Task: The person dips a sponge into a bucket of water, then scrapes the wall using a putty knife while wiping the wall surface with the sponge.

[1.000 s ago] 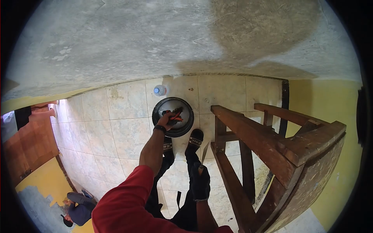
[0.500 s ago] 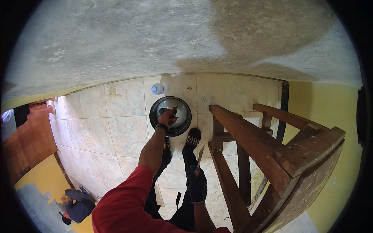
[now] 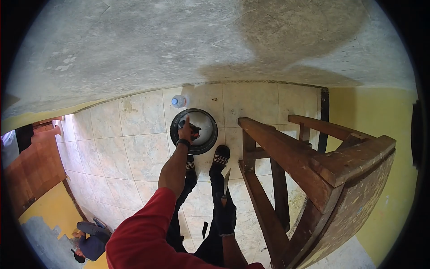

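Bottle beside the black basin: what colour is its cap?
The cap is blue; it shows best in the head view.

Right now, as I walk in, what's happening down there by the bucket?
Someone is standing over a black bucket on the tiled floor, their left hand down at it with a dark and reddish item. Their dark-gloved right hand holds a flat-bladed tool, away from the bucket. A bottle stands beside the bucket, near the wall.
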Tool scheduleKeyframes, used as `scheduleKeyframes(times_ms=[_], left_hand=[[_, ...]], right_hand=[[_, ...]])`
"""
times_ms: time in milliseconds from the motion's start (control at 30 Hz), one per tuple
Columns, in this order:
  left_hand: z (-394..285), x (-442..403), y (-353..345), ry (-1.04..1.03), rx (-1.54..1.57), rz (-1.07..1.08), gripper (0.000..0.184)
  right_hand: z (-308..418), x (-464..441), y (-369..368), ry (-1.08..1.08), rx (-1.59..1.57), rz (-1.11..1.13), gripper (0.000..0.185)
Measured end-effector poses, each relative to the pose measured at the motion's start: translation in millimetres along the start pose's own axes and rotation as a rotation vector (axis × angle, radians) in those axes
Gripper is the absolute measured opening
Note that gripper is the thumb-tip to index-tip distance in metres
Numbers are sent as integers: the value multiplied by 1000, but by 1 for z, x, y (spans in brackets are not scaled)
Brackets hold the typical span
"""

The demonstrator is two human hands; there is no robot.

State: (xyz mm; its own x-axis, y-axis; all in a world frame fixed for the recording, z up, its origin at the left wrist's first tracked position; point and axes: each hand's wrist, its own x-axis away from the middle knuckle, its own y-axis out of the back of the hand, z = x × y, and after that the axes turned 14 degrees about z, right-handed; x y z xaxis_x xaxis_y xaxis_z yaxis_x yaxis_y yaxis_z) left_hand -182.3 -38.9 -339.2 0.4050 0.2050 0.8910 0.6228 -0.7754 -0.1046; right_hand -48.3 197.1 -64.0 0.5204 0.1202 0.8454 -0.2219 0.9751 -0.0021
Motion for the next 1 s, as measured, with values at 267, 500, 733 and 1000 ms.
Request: scheduleKeyframes(times_ms=[267,500,733,1000], left_hand=[[1,-7,7,-67,63,-127,42],[0,-13,11,-45,-20,-149,36],[7,-13,18,-27,-235,-218,38],[-22,55,0,-139,-62,-26,35]], right_hand=[[-14,4,2,94,45,-51,25],[-7,12,0,45,113,-22,24],[-4,26,-5,189,164,-72,24],[8,68,-7,320,74,0,27]])
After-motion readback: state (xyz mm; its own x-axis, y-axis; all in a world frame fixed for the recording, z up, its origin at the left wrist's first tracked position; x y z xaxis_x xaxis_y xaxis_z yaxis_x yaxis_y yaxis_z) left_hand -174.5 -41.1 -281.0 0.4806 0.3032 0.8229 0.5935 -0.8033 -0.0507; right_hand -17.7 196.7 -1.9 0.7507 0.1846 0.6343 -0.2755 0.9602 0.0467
